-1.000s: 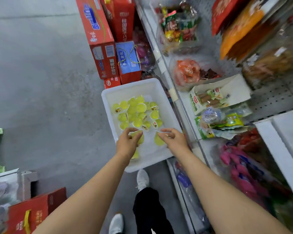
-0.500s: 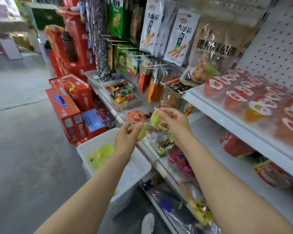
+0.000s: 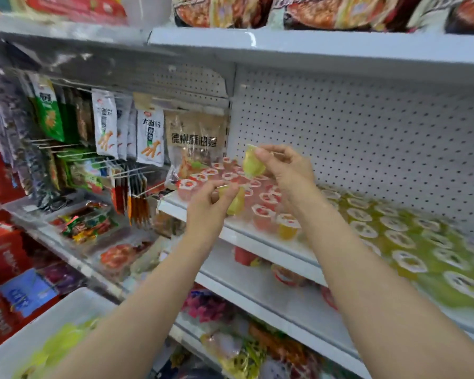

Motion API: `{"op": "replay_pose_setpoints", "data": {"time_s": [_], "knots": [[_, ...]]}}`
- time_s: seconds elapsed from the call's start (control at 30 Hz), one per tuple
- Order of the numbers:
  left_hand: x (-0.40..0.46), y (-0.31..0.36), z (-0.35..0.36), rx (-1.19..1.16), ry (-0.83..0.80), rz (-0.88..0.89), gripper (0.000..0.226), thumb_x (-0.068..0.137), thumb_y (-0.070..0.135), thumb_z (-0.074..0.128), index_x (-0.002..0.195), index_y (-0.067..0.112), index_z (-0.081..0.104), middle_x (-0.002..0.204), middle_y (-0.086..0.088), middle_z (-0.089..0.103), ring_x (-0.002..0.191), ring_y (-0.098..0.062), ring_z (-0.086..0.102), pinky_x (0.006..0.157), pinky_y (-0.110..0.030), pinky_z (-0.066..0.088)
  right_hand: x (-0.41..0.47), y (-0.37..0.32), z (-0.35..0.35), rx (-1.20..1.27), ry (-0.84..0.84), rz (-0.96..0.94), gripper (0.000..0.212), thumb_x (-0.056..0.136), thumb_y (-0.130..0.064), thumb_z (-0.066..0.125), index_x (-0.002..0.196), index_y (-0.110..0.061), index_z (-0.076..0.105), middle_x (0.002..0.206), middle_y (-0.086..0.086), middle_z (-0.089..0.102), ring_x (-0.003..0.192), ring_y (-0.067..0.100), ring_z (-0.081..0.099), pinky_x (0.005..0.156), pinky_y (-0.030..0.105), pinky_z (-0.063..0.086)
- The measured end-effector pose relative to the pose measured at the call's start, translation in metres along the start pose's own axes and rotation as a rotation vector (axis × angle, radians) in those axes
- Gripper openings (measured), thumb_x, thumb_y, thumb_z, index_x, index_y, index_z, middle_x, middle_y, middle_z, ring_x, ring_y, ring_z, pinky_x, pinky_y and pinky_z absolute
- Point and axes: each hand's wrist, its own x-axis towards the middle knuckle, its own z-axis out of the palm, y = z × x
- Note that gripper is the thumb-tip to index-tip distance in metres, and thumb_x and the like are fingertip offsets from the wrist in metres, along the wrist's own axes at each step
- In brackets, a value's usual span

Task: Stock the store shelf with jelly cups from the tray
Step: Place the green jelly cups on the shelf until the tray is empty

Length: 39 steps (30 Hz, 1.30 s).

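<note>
My right hand (image 3: 288,168) pinches a yellow-green jelly cup (image 3: 253,162) and holds it tilted above the white store shelf (image 3: 246,235). A second yellow-green jelly cup (image 3: 236,202) is pinched by its rim in my left hand (image 3: 212,212), just in front of the shelf's edge. On the shelf stand several red jelly cups (image 3: 260,213) at the left and several yellow-green jelly cups (image 3: 405,242) at the right. The white tray (image 3: 25,343) sits low at the bottom left with several yellow jelly cups in it, blurred.
Snack packets (image 3: 149,138) hang on hooks left of the shelf. A perforated back panel (image 3: 367,132) rises behind the cups. An upper shelf (image 3: 312,47) carries red packages. Lower shelves (image 3: 271,302) hold bagged sweets. Red boxes (image 3: 3,250) stand at the far left.
Both hands lifted one jelly cup each out of the tray and carried them up to the shelf. The view swung from the tray on the floor to the shelf.
</note>
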Motion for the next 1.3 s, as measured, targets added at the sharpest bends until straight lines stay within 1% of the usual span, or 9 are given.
{"op": "replay_pose_setpoints", "data": {"time_s": [0.07,0.17,0.3,0.43,0.6,0.93,1.1,1.2,1.3], "knots": [[-0.003,0.013,0.041,-0.013,-0.04,0.028,0.052,0.075,0.069,0.062,0.098,0.023,0.068,0.083,-0.023,0.056,0.073,-0.033,0.053,0.068,-0.048,0.05,0.006,-0.009,-0.043,-0.024,0.031,-0.022,0.011,0.083,-0.019,0.079,0.088,-0.02,0.07,0.085,-0.001,0.069,0.07,0.008,0.064,0.055,0.017,0.05],[-0.009,0.033,0.113,-0.039,-0.085,0.044,0.041,0.075,0.067,0.064,0.094,0.032,0.069,0.087,-0.02,0.06,0.077,-0.03,0.06,0.07,-0.048,0.055,0.017,-0.021,-0.115,-0.054,0.07,-0.042,0.011,0.083,-0.025,0.08,0.088,-0.025,0.069,0.095,-0.001,0.071,0.085,0.012,0.065,0.067,0.021,0.053],[-0.027,0.056,0.214,-0.133,-0.169,0.035,0.014,0.088,0.042,0.069,0.091,0.029,0.069,0.08,-0.01,0.059,0.07,-0.02,0.056,0.061,-0.035,0.052,0.029,-0.038,-0.221,-0.137,0.14,-0.09,0.013,0.081,-0.026,0.081,0.09,-0.024,0.071,0.099,-0.002,0.073,0.094,0.013,0.068,0.072,0.026,0.054],[-0.05,0.074,0.305,-0.169,-0.271,0.034,0.018,0.085,0.041,0.073,0.092,0.024,0.071,0.092,-0.017,0.068,0.081,-0.025,0.065,0.06,-0.034,0.058,0.032,-0.045,-0.323,-0.186,0.22,-0.077,0.023,0.079,-0.027,0.083,0.098,-0.019,0.072,0.103,-0.001,0.074,0.097,0.014,0.07,0.077,0.027,0.058],[-0.075,0.087,0.389,-0.229,-0.377,-0.045,0.017,0.084,0.025,0.076,0.095,0.013,0.07,0.089,-0.008,0.066,0.081,-0.018,0.065,0.062,-0.025,0.059,0.026,-0.035,-0.422,-0.265,0.28,-0.037,0.03,0.083,-0.027,0.08,0.108,-0.015,0.07,0.104,-0.003,0.072,0.094,0.009,0.068,0.073,0.022,0.056],[-0.092,0.086,0.455,-0.154,-0.451,-0.104,0.037,0.077,0.022,0.083,0.108,0.015,0.065,0.105,0.001,0.064,0.089,-0.015,0.067,0.064,-0.025,0.059,0.022,0.041,-0.551,-0.406,0.465,0.153,0.04,0.075,-0.032,0.084,0.11,-0.025,0.065,0.116,-0.002,0.066,0.107,0.015,0.064,0.098,0.043,0.053],[-0.087,0.079,0.468,-0.109,-0.421,-0.141,0.052,0.071,0.022,0.087,0.115,0.017,0.06,0.109,0.0,0.06,0.098,-0.02,0.066,0.077,-0.038,0.061,0.023,0.077,-0.565,-0.508,0.459,0.27,0.044,0.078,-0.026,0.083,0.116,-0.024,0.062,0.123,0.0,0.064,0.107,0.015,0.061,0.097,0.034,0.051],[-0.082,0.076,0.472,-0.08,-0.408,-0.114,0.054,0.072,0.021,0.086,0.118,0.02,0.059,0.109,0.004,0.058,0.096,-0.017,0.064,0.068,-0.026,0.059,0.026,0.092,-0.568,-0.58,0.444,0.298,0.048,0.077,-0.022,0.082,0.121,-0.021,0.062,0.125,-0.002,0.063,0.103,0.012,0.059,0.09,0.025,0.047],[-0.077,0.073,0.473,-0.065,-0.413,-0.098,0.053,0.075,0.02,0.085,0.12,0.023,0.057,0.11,0.007,0.057,0.094,-0.018,0.063,0.058,-0.018,0.051,0.026,0.101,-0.567,-0.605,0.432,0.322,0.048,0.077,-0.023,0.079,0.122,-0.021,0.062,0.123,-0.004,0.063,0.107,0.013,0.061,0.094,0.026,0.048]]}}
